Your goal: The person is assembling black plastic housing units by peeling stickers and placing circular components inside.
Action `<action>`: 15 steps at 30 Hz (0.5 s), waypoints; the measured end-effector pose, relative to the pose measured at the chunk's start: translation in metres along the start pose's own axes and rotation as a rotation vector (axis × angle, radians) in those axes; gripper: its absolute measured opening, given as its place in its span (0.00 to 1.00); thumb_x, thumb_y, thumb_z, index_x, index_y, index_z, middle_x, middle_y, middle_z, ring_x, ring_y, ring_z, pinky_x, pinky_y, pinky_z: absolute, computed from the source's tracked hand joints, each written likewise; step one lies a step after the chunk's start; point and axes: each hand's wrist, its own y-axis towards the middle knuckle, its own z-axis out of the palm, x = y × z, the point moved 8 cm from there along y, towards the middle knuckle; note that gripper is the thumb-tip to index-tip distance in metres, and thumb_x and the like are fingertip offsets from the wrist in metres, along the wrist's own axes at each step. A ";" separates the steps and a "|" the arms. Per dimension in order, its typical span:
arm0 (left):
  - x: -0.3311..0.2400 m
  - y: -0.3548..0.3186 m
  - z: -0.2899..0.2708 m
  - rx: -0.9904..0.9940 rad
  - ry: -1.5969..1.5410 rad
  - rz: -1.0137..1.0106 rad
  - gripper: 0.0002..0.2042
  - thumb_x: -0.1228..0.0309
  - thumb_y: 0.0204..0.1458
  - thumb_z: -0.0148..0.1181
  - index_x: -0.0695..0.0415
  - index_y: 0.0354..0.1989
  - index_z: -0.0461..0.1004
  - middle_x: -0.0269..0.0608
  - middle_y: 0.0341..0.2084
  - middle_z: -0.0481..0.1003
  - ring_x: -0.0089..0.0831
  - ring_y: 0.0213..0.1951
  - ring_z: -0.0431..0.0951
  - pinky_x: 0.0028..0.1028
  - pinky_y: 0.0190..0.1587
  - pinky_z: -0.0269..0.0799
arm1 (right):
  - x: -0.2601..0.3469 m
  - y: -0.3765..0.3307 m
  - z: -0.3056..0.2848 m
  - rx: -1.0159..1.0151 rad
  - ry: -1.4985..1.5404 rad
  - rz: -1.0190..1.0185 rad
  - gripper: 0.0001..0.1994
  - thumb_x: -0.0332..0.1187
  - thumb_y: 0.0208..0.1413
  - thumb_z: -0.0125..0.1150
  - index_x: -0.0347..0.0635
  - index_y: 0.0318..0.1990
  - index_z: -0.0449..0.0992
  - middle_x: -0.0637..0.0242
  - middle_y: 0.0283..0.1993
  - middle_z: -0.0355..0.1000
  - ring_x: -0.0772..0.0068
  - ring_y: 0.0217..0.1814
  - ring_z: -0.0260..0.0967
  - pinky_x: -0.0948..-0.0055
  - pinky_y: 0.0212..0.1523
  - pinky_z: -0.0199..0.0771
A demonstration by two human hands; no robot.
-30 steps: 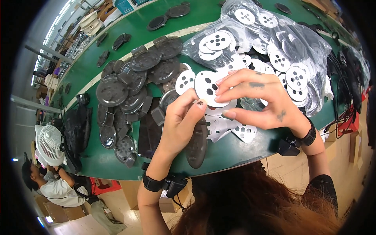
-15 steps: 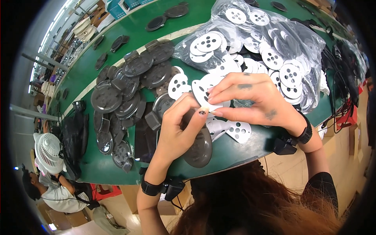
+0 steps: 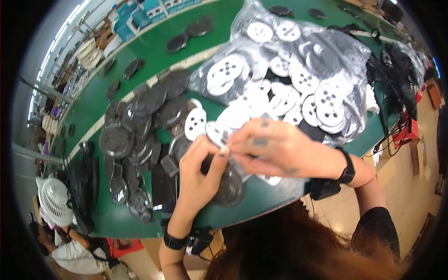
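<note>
Two curled hands [image 3: 198,170] [image 3: 275,147], left pinching disc [image 3: 215,133], right unclear

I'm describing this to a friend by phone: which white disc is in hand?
Find the green table, then the left hand and right hand meeting above it. The white disc there is the only one held.

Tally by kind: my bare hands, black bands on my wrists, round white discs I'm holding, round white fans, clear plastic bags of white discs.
Bare hands, left hand and right hand: 2
Black wristbands: 2
Round white disc in hand: 1
Round white fan: 1
Clear plastic bag of white discs: 1
Total: 7
</note>
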 end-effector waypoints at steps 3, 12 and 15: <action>-0.003 -0.002 0.001 -0.019 0.035 0.037 0.09 0.74 0.51 0.56 0.64 0.23 0.66 0.38 0.19 0.63 0.27 0.24 0.64 0.22 0.28 0.59 | 0.001 0.000 -0.001 -0.026 0.018 -0.035 0.05 0.26 0.42 0.61 0.34 0.25 0.72 0.63 0.32 0.66 0.63 0.31 0.68 0.69 0.28 0.72; -0.007 -0.006 0.001 -0.034 -0.016 0.010 0.05 0.78 0.49 0.53 0.64 0.24 0.66 0.38 0.20 0.64 0.25 0.24 0.64 0.22 0.28 0.59 | -0.010 -0.001 -0.002 0.014 0.218 0.136 0.06 0.25 0.42 0.61 0.33 0.26 0.70 0.62 0.29 0.66 0.61 0.26 0.68 0.71 0.27 0.71; 0.003 -0.008 -0.004 -0.080 -0.084 -0.086 0.07 0.77 0.49 0.53 0.64 0.22 0.64 0.36 0.19 0.64 0.22 0.22 0.63 0.21 0.25 0.58 | -0.013 0.003 -0.006 -0.029 0.307 0.153 0.06 0.24 0.42 0.60 0.34 0.28 0.70 0.61 0.29 0.67 0.63 0.25 0.70 0.74 0.27 0.72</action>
